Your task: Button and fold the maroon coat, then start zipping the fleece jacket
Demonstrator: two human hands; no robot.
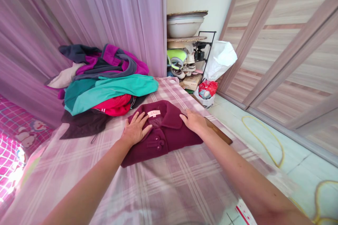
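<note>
A folded maroon coat [175, 137] lies on the plaid-covered surface, its collar and pale label facing up and its round buttons toward me. My left hand [136, 128] rests flat on the coat's left side, fingers spread beside the collar opening. On the right, my right hand [194, 120] lies over the collar's outer edge with its fingers stretched out. Neither hand grips the fabric. Partly covered by my right forearm, a flat brown object [218, 132] lies next to the coat; I cannot make out what it is.
A heap of clothes [111, 89] sits at the back left by a purple curtain [126, 17]. Beyond the far edge stand a shoe rack [208, 47], a large basin [185, 26] and a white bag [220, 58]. Yellow cable [281, 144] runs along the floor before the wardrobe [280, 45].
</note>
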